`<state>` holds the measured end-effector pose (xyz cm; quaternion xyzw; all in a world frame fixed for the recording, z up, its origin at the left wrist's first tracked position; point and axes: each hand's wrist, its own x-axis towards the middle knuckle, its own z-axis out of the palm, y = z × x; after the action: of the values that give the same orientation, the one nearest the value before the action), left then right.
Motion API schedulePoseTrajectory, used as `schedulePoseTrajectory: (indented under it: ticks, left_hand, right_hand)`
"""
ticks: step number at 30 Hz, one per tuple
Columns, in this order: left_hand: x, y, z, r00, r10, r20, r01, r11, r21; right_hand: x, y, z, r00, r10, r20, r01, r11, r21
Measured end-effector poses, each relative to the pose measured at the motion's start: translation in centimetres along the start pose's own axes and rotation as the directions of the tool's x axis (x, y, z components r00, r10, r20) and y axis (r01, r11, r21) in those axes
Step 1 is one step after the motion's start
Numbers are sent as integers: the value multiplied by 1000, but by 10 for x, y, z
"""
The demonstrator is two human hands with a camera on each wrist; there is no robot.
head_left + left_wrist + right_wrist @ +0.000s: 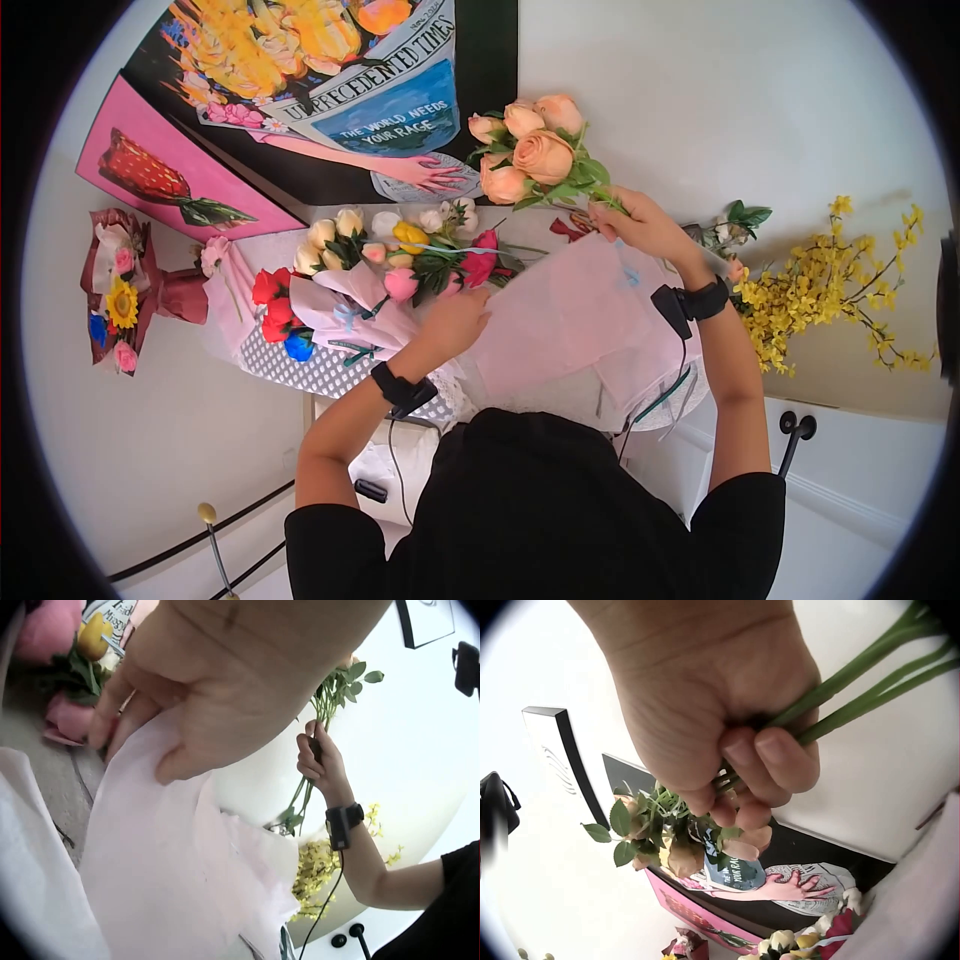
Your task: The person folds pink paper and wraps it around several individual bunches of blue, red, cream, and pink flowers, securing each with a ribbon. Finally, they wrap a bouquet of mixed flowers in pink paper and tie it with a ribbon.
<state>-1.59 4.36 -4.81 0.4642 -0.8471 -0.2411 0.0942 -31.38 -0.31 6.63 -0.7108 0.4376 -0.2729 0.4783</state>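
Note:
My right hand (645,232) grips the green stems (855,686) of a bunch of peach roses (543,157), held up above the back of the table. In the right wrist view the fingers of that hand (735,742) curl round the stems. The left hand (455,322) is at the left edge of a pale pink wrapping sheet (550,320). Seen from the left wrist, this hand (202,697) pinches the sheet (165,847) between thumb and fingers.
Left of the sheet lie cream tulips (322,245), pink and red flowers (480,262) and a wrapped bouquet (350,315). Yellow branches (790,310) stand at the right. Paintings (390,100) lean at the back; another wrapped bouquet (122,298) is at the far left.

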Motion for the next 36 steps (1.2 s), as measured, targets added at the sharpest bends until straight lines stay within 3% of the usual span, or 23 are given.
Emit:
schedulePoseTrajectory:
  ticks: [3, 5, 9, 11, 15, 17, 18, 20, 23, 24, 25, 26, 28, 29, 31, 32, 33, 36]
  left_hand:
    - [8, 17, -5, 990, 73, -117, -83, 993, -85]
    - [28, 16, -10, 974, -122, -192, 82, 975, -208]
    - [63, -18, 26, 960, -139, -242, 89, 974, -208]
    - [71, -23, 35, 968, -237, -85, 195, 921, -338]
    - [70, -23, 18, 941, -338, 17, 292, 785, -546]
    - [69, -27, 8, 906, -368, 210, 368, 439, -820]
    - [69, -28, 9, 907, -369, 206, 365, 441, -820]
    - [69, -34, 15, 912, -351, 214, 364, 451, -815]
    - [69, -38, 31, 913, -333, 234, 356, 375, -856]
    - [72, -45, 38, 922, -300, 244, 370, 503, -781]
    - [75, -64, 62, 924, -300, 237, 365, 507, -781]
    - [81, -89, 95, 949, -282, 139, 277, 539, -796]
    - [88, -121, 138, 970, -236, -56, 98, 594, -799]
    - [85, -107, 126, 970, -235, -61, 94, 596, -798]
    - [67, -46, 72, 935, -352, 45, 111, 170, -979]
    - [61, -29, 51, 899, -438, -7, 107, 235, -966]
    - [60, -31, 53, 897, -441, -7, 108, 234, -966]
    - [59, -55, 84, 921, -374, -107, -66, 120, -991]
  right_hand:
    - [-4, -8, 0, 1000, 11, -6, -11, 999, -36]
    - [-5, -31, 5, 997, 60, -51, -62, 997, -35]
    - [5, 2, 20, 996, 89, -6, -89, 988, -124]
    - [9, 30, 29, 994, -98, -40, 83, 960, -268]
    - [3, 27, 37, 999, 33, 3, -31, 981, -192]
    - [2, 22, 40, 991, 121, 48, -115, 987, -115]
    - [3, 25, 43, 992, 117, 49, -111, 987, -116]
    - [9, 40, 52, 995, -70, 67, 73, 996, -54]
    - [20, 68, 70, 987, -71, 145, 80, 995, -57]
    - [23, 76, 75, 987, -79, 143, 89, 994, -61]
    - [25, 84, 80, 980, -13, 199, 60, 971, -233]
    - [26, 91, 84, 969, 63, 240, 39, 916, -399]
    - [27, 110, 88, 963, 96, 252, 17, 912, -409]
    - [27, 115, 88, 955, 134, 265, -11, 908, -418]
    - [23, 100, 87, 965, 113, 235, -6, 911, -413]
    - [21, 92, 87, 974, 95, 205, -3, 914, -407]
    - [20, 87, 87, 974, 94, 208, -2, 914, -406]
    - [15, 83, 91, 985, 15, 174, 54, 920, -388]
